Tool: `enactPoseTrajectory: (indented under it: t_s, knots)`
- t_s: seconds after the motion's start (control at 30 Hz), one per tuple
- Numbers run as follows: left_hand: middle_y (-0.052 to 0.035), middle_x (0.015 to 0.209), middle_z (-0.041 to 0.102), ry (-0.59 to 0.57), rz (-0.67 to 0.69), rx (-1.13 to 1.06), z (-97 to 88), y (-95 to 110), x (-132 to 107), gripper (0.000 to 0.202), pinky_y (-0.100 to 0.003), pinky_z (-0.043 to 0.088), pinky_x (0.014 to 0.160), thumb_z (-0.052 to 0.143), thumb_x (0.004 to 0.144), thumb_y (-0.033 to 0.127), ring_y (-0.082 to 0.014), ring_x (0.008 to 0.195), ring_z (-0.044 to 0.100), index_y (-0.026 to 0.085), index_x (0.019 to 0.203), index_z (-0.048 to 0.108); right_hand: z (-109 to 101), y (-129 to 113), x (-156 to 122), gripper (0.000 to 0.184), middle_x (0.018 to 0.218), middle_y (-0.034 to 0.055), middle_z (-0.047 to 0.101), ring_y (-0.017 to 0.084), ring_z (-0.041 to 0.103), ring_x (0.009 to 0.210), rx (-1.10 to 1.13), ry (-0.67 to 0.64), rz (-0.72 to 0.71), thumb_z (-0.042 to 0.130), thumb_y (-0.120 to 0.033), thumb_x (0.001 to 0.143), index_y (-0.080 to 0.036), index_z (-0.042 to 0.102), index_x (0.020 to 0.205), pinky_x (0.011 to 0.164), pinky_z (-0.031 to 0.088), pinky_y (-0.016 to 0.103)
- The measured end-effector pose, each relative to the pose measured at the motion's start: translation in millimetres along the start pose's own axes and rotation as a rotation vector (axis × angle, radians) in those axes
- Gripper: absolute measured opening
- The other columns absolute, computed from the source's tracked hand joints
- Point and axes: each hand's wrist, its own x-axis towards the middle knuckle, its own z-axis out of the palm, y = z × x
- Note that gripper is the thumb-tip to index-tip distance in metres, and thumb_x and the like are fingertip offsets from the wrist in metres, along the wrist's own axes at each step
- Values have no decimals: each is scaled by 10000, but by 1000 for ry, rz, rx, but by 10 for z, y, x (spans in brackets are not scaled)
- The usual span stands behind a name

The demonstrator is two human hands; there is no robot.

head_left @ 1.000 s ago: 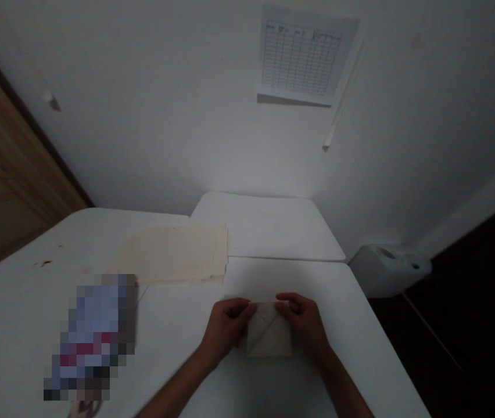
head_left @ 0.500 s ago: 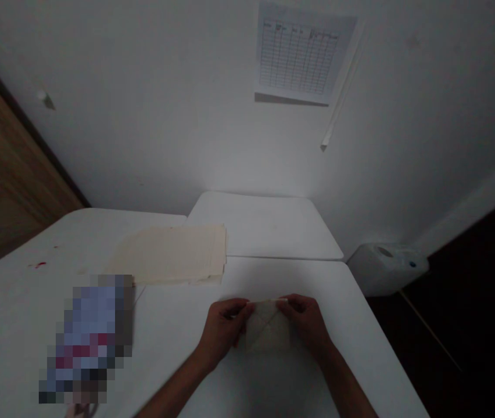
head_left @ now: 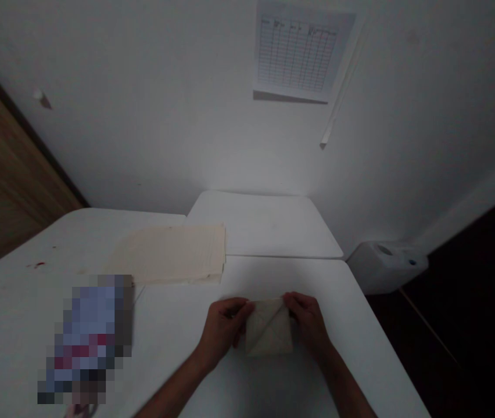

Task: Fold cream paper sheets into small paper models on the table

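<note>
Between my hands is a small square of folded paper [head_left: 269,334], pale beige, with crease lines running diagonally across its face. My left hand [head_left: 226,325] pinches its upper left corner between thumb and fingers. At the upper right corner, my right hand [head_left: 306,319] grips the paper the same way. The folded paper is held low over the white table [head_left: 178,348]; I cannot tell whether its lower edge touches the surface. A stack of cream paper sheets [head_left: 173,252] lies flat beyond my left hand.
A pixelated blue and red item [head_left: 88,331] lies on the table at left. Against the wall stands a second white tabletop [head_left: 269,223]. A printed table sheet [head_left: 300,55] hangs on the wall. Right of the table is a white plastic container [head_left: 387,267]; wooden panelling [head_left: 7,168] is at far left.
The folded paper has tilted slightly so its face shows lighter and more fully. My right fingers have shifted a little outward and up along its top corner. My left hand is nearly still.
</note>
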Motion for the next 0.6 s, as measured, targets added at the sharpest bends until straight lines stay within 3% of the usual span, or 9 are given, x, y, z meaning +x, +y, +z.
enactPoseTrajectory:
  t_s: [0.13,0.27,0.47,0.6]
  knots:
    - [43,434,473,8,-12,16,3,14,-1,412,-160,278,290,629,792,524,-62,312,369,121,720,671,4,22,10,474,610,24,602,147,533,569,19,35,-5,542,-571,853,-133,704,766,553,412,260]
    - [49,430,459,-14,-43,61,-12,44,33,413,-172,261,307,608,796,526,-67,319,351,125,717,672,-37,-9,-7,387,723,43,672,169,590,636,-178,41,-95,651,-517,788,-167,720,936,585,456,268]
    - [-7,596,603,-53,112,269,-101,105,143,315,-203,380,501,617,787,427,-124,549,509,143,666,679,-48,-69,-48,194,711,24,659,152,570,628,-614,-61,-278,700,-390,772,-209,730,833,618,442,268]
    - [-17,639,624,-88,196,407,-124,84,211,310,-223,406,561,562,838,401,-150,620,548,155,687,673,-23,-55,-41,105,737,17,653,151,570,663,-734,-79,-281,698,-323,785,-220,711,783,645,425,264]
